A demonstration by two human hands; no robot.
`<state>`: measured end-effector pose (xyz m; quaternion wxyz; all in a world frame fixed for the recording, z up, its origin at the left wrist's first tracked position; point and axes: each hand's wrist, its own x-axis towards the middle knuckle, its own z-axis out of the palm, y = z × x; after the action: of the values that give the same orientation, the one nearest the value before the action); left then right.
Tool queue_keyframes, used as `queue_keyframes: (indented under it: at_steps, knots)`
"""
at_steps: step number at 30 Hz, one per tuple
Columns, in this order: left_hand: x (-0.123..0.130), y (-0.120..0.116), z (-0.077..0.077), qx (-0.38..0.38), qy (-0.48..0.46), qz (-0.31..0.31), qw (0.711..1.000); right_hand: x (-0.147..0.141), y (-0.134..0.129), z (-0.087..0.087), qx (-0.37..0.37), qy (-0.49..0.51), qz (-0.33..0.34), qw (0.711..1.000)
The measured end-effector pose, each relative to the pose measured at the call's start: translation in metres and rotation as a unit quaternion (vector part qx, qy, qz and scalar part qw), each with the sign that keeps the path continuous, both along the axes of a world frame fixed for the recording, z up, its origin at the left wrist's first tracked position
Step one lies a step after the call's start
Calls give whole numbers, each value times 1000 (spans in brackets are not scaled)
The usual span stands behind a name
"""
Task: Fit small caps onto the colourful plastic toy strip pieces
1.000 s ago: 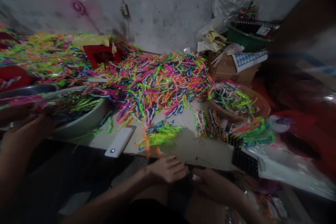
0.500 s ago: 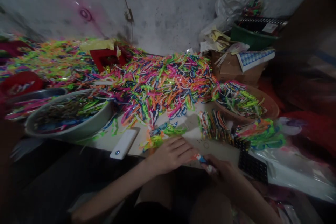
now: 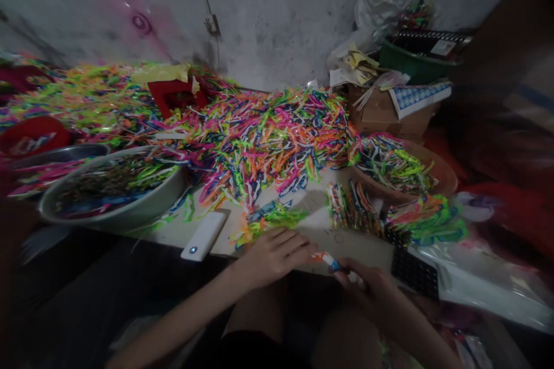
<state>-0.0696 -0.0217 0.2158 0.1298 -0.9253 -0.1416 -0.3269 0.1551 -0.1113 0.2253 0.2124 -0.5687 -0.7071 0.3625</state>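
Observation:
A small strip in orange, white and blue (image 3: 328,259) is stretched between my two hands at the table's front edge. My left hand (image 3: 277,255), back upward, has its fingertips closed at the orange end. Closed around the blue end is my right hand (image 3: 366,281), and a whitish bit shows beside its fingers. The exact kind of strip is too blurred to make out. Just beyond my left hand lies a small heap of green, orange and blue strips (image 3: 277,216). Short bundles of strips (image 3: 355,204) stand in rows past my right hand.
A large pile of colourful strips (image 3: 277,138) covers the back of the table. A white power bank (image 3: 203,236) lies at left near a grey basin (image 3: 47,207). At right are a brown basin (image 3: 448,176), a black perforated tray (image 3: 415,274) and plastic bags (image 3: 489,282).
My left hand has shifted slightly left, away from my right hand. More of the strip's orange and white part now shows between them.

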Motion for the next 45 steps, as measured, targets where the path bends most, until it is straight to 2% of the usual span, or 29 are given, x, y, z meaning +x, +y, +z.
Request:
queue_keyframes:
  at_steps: [4, 8, 14, 18, 22, 26, 31, 37, 42, 45]
  knots:
    - [-2, -2, -1, 0, 0, -5, 1000, -1, -2, -1, 13, 14, -4, 1000]
    - [-4, -5, 6, 14, -5, -18, 1000, -2, -3, 3, 8, 16, 0, 1000]
    - [-5, -10, 18, 18, 47, -39, 998, -1, -5, 10, -15, -3, 16, 1000]
    - [-5, -14, 20, 14, 97, -28, 995, 0, -6, 10, -21, 5, 20, 1000]
    - [-5, -17, 22, 24, 115, -51, 992, 3, -8, 8, -27, 12, 32, 999]
    - [-3, -22, 19, -3, 107, -56, 993, 4, -12, 5, -6, 3, 23, 1000]
    - [4, -32, 14, -36, 36, -39, 998, 1, -17, 0, -3, 12, 28, 1000]
    - [12, -40, 18, -102, 4, -2, 995, 3, -20, -2, 40, 28, 39, 998]
    - [13, -45, 20, -99, 12, 4, 995, 4, -23, 3, 87, 7, 59, 994]
    - [13, -49, 17, -86, 38, 15, 995, 4, -25, -2, 145, -36, 64, 987]
